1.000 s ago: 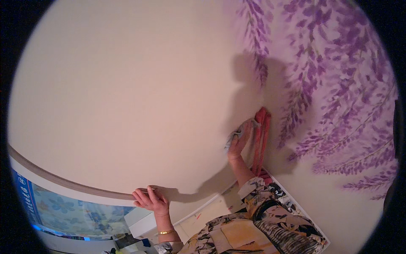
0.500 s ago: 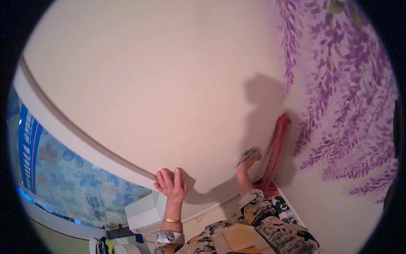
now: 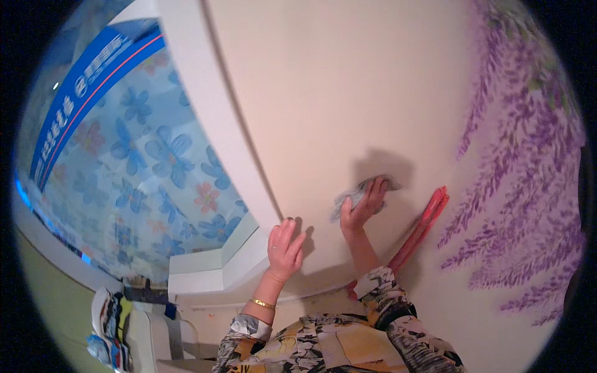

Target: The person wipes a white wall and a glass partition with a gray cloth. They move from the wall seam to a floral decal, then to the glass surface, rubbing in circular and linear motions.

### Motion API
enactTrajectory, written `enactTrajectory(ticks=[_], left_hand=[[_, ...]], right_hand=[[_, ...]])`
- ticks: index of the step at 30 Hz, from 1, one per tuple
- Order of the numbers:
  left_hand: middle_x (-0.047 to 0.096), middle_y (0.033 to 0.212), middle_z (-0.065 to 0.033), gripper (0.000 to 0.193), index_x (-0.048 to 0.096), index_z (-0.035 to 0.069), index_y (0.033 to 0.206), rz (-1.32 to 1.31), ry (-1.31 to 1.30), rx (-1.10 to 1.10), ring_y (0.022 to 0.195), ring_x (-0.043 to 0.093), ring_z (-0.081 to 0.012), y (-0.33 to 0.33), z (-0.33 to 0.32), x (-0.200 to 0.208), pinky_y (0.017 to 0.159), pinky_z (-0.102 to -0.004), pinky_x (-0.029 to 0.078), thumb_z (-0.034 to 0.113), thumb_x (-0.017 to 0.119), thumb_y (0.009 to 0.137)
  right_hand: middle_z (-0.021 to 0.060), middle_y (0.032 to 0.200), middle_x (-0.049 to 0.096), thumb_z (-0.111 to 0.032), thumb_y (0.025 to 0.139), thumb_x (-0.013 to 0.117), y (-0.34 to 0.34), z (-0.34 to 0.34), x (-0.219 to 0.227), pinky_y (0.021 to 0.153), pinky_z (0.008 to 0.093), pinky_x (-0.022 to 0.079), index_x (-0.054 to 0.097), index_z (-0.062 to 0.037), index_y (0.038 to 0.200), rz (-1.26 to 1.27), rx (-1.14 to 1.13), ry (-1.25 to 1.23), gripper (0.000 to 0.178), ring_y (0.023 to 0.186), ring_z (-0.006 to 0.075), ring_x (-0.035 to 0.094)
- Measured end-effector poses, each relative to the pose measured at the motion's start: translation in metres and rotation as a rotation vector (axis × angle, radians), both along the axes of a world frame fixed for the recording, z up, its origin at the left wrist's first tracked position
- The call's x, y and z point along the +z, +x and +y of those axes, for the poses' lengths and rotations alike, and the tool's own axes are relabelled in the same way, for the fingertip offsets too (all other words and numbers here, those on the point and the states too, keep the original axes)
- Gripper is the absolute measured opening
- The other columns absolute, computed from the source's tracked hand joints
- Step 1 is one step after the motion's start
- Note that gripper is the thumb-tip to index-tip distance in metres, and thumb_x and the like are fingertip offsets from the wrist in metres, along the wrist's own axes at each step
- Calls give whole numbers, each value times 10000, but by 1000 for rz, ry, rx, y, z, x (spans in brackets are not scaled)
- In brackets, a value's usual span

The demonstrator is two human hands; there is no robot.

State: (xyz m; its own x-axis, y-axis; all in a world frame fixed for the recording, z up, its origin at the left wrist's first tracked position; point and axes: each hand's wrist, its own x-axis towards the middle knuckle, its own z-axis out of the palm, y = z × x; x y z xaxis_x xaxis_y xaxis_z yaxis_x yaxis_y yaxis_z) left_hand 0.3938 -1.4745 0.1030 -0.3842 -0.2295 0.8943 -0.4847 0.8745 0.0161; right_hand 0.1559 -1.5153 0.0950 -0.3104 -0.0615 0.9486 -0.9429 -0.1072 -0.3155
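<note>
My right hand presses a grey cloth flat against the cream wall, its fingers over the cloth. Nearer the window, my left hand rests on the same wall beside the white window frame. Its fingers are stretched out, and it holds nothing. A ring and a gold bangle show on that arm. Right of my right forearm stands a long red object, like paired slim bars; its lower end is partly hidden behind my sleeve.
Purple hanging flowers are painted on the wall at right. The window at left shows a blue flowered covering with a blue banner. A white boxy ledge juts out below it. Folded clothes lie at lower left.
My view has swung left, bringing more of the window in. My right hand and the cloth have moved up the wall, away from the red object's base. My left hand still touches the wall.
</note>
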Motion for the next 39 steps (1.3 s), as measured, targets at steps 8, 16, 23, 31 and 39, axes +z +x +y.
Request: enactTrajectory(ticks=[8, 16, 23, 31, 39], left_hand=[[541, 1381, -207, 402, 669, 73, 1152, 78, 93, 21, 1219, 576, -369, 20, 40, -18, 996, -467, 464, 32, 634, 754], [561, 1349, -210, 373, 669, 60, 1136, 145, 93, 172, 1199, 585, -364, 41, 64, -9, 967, -460, 472, 29, 608, 770], [579, 1308, -207, 363, 677, 74, 1137, 331, 89, 233, 1156, 597, -380, 38, 74, -4, 968, -460, 475, 23, 631, 781], [418, 1437, -247, 569, 450, 7, 1383, 494, 363, 45, 1295, 446, -429, -5, 70, 16, 1080, -474, 393, 37, 638, 847], [258, 1542, -280, 615, 266, -47, 1485, 789, 349, -98, 1422, 286, -419, -47, 54, 36, 1172, -495, 245, 199, 528, 986]], right_hand=[[114, 1422, 543, -293, 768, 648, 31, 7, 14, 1111, 594, 272, 623, -58, 1251, 553, 305, 190, 538, 1267, 356, 499], [147, 1395, 564, -240, 869, 598, 100, 13, 153, 1104, 578, 329, 618, -39, 1249, 467, 901, -32, 430, 1314, 406, 483], [234, 1415, 487, -203, 782, 673, 134, -7, 125, 1053, 635, 362, 564, 21, 1294, 661, 511, -28, 570, 1268, 557, 417], [139, 1411, 490, -270, 798, 729, 131, 19, 101, 1024, 545, 414, 582, -49, 1309, 702, 450, 101, 577, 1257, 456, 438], [81, 1419, 513, -227, 796, 711, 117, 39, 122, 1003, 464, 426, 592, -74, 1326, 762, 436, 159, 565, 1220, 330, 504]])
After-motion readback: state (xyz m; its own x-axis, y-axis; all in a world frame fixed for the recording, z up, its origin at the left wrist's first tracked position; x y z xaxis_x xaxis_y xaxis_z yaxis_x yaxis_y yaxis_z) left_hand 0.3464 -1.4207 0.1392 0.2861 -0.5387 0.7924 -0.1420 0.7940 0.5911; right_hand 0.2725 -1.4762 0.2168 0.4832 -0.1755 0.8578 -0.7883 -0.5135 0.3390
